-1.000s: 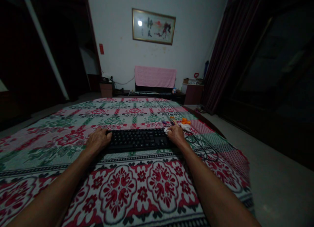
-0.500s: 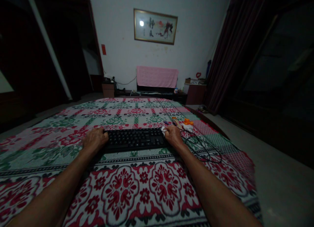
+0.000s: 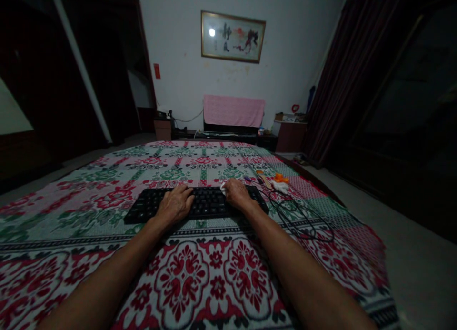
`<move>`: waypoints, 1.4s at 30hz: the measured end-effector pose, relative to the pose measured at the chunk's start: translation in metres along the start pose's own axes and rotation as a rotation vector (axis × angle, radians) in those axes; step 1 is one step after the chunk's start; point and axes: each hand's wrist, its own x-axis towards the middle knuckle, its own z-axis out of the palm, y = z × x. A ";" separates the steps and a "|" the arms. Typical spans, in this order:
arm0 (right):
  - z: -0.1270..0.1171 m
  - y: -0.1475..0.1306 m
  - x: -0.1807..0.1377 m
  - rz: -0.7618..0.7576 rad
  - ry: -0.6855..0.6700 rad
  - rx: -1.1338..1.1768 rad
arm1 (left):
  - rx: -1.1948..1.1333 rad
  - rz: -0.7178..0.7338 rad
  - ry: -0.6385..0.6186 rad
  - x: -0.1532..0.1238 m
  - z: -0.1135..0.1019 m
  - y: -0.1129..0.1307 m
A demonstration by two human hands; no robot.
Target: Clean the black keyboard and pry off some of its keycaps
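A black keyboard point(image 3: 150, 205) lies flat on a bed covered with a red, green and white floral blanket point(image 3: 200, 282). My left hand point(image 3: 175, 204) rests on the keys near the keyboard's middle, fingers curled down onto them. My right hand point(image 3: 235, 194) lies on the keys further right, closed on a small white cloth point(image 3: 223, 188) that shows at its fingertips. The keyboard's black cable point(image 3: 296, 220) loops over the blanket to the right.
Small orange and white items point(image 3: 280, 181) lie on the blanket beyond the cable. The bed's right edge drops to a pale floor point(image 3: 392, 235). A pink cloth over a low cabinet point(image 3: 233, 112) and a framed picture point(image 3: 233, 37) stand at the far wall.
Both hands have moved from the keyboard's two ends inward onto the keys; the left end of the keyboard now shows uncovered. The view has shifted a little.
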 end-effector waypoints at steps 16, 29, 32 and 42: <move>-0.015 0.020 -0.027 -0.294 -0.011 0.141 | 0.006 0.014 0.019 -0.001 -0.003 0.001; -0.014 0.007 -0.033 -0.273 -0.049 0.023 | 0.029 -0.004 0.013 -0.001 0.000 0.001; -0.023 0.009 -0.036 -0.286 -0.088 0.009 | 0.052 0.001 0.017 -0.001 0.000 0.000; -0.041 0.010 -0.036 -0.368 -0.261 0.059 | 0.037 0.007 0.016 -0.001 -0.002 0.001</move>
